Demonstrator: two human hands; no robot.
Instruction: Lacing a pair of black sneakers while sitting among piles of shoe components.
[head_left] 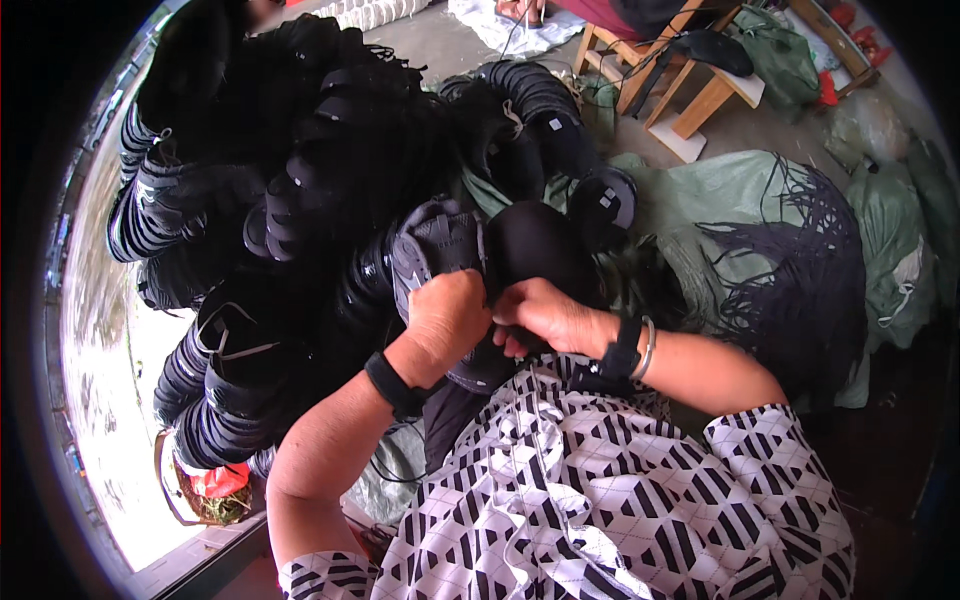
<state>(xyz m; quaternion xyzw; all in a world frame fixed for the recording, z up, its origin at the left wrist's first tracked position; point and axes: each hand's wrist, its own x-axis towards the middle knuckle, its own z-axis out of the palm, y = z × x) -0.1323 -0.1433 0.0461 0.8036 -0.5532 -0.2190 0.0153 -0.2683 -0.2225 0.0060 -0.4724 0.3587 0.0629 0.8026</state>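
Note:
A dark grey shoe upper (438,238) rests across my lap, its toe pointing away from me. My left hand (447,312) is closed over its near part, with the knuckles up. Just right of it, my right hand (545,312) has its thumb and forefinger pinched together close to the left hand's fingertips. What the pinch holds, if anything, is too small to make out. The hands hide the middle of the upper. My dark-clad knee (540,245) shows beyond my right hand.
Nested stacks of black shoe uppers (165,205) pile up at the left and far side. A bundle of dark laces (805,285) lies on a green sack (690,195) at the right. Farther back stands a wooden stool (700,100). A basket (225,505) sits at the lower left.

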